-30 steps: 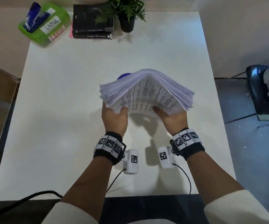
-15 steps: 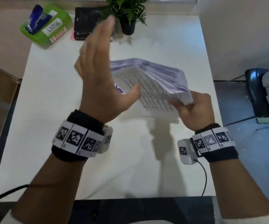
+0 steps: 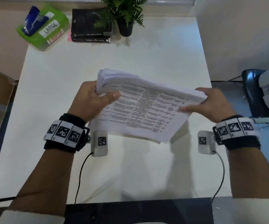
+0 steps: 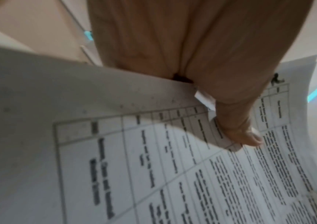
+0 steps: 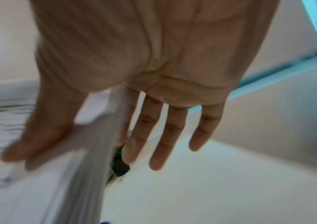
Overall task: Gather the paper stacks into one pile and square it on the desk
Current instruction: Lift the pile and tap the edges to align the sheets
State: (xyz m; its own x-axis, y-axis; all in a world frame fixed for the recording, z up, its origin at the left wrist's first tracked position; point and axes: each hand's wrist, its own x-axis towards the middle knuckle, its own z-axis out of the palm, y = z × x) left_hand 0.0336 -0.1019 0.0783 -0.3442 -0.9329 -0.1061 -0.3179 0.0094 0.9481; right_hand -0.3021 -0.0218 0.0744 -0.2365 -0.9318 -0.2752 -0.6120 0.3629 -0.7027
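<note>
Head: white desk (image 3: pixel 154 62) w/ plant (image 3: pixel 124 12), books (image 3: pixel 90 25).

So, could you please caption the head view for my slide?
Left hand and right hand hold the paper stack above the desk.

The white counter (image 3: pixel 146 62) is running from the near edge out to the wall, its smooth top catching a soft light. All that is lying on it is sitting along the far edge. A green box (image 3: pixel 35 41) labelled LARGE is resting on the far-left corner, turned at an angle and seeming to reach past the edge, with a blue packet (image 3: pixel 33 20) poking out of its top. Just to its right, two black books (image 3: pixel 88 23) are lying stacked flat, spines toward the viewer, on a pink item (image 3: pixel 69 36) showing at their left. A potted plant (image 3: pixel 125 28) is standing upright beside them, fronds overhanging the books.
</note>
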